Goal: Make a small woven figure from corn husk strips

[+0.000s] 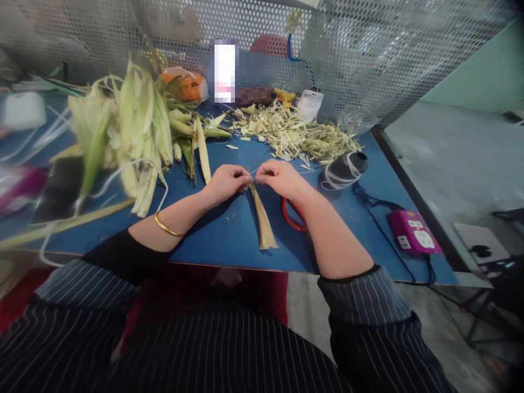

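Over the blue table my left hand is closed in a pinch at the narrow top of a dry, pale corn husk. The husk hangs down toward me and fans out at its lower end. Close beside it, my right hand pinches a thin white thread, which shows between the hands and runs right to a black thread spool. My fingers partly cover the husk's tip and the thread there. Red scissor-like handles lie partly hidden beneath my right wrist.
Long corn husks are heaped at the left, beside a dark phone-like slab with a white cable. Husk scraps are piled at the back, near a white cup. A purple box with black cords sits right. Perforated metal borders the back.
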A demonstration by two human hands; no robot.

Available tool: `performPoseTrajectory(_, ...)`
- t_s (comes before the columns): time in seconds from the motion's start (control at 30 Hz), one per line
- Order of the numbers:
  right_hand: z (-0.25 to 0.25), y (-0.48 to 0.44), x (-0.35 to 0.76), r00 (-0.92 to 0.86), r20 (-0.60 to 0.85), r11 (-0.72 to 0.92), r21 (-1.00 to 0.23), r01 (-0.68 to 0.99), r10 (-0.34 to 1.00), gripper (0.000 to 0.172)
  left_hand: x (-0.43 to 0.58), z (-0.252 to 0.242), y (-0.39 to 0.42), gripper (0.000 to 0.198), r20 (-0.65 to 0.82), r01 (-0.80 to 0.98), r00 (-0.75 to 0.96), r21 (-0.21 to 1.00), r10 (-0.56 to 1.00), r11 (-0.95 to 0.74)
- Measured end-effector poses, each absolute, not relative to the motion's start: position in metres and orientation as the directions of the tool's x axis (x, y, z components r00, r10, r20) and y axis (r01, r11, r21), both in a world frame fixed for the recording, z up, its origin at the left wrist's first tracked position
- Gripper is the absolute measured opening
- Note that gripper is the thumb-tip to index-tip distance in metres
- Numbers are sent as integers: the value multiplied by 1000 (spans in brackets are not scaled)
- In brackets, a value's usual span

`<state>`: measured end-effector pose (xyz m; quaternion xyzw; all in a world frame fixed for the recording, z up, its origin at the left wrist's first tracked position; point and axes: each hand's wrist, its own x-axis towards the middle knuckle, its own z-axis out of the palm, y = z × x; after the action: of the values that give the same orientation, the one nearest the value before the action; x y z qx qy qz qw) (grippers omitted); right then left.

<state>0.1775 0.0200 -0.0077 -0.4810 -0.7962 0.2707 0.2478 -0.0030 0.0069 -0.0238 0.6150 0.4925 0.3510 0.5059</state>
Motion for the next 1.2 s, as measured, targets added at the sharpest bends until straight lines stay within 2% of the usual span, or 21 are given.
performPoseTrajectory(0.17,-2,14,172,-454,128,389,-744,544,882,14,-4,-20,9,12,-144,202,268,975,953,90)
performPoseTrajectory(0.27,2,11,170,-468,73,359,-747,560,881,14,-4,-22,10,12,-114,237,238,970,964,57)
performPoseTrajectory(0.47,-2,16,173,-455,13,339,-686,644,891,12,-3,-28,10,11,-39,294,181,956,983,-16)
performPoseTrajectory(0.6,-2,18,174,-454,25,352,-670,653,890,11,0,-23,8,11,-73,213,216,977,974,26)
performPoseTrajectory(0.93,10,9,170,-425,-78,312,-562,766,902,12,2,-22,9,17,-138,106,329,988,934,108)
performPoseTrajectory(1.2,5,10,175,-464,-170,289,-587,756,869,11,-1,-24,12,10,-177,68,312,984,934,164)
